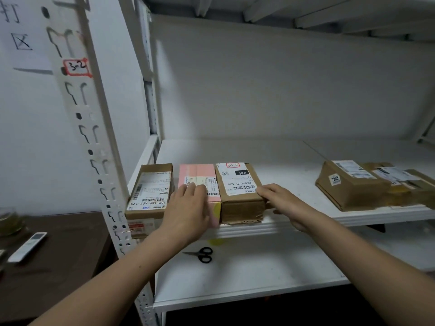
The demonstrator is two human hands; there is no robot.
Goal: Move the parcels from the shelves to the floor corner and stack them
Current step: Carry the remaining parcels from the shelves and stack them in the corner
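Three parcels stand side by side at the front left of a white shelf [294, 175]: a brown box with a white label [150, 191], a pink box [200, 177] and a brown box marked 060 [237, 184]. My left hand [188, 208] lies over the near end of the pink box, fingers on its top. On the 060 box's right side rests my right hand [282, 203], fingers on the top edge and thumb lower down at the front corner. More brown parcels [357, 184] lie at the shelf's right end.
Black scissors [202, 254] lie on the lower shelf [259, 274]. A perforated white upright [94, 147] frames the rack's left side. Beside it stands a dark brown table [58, 267] with a white remote [28, 247]. The wall behind the shelf is plain white.
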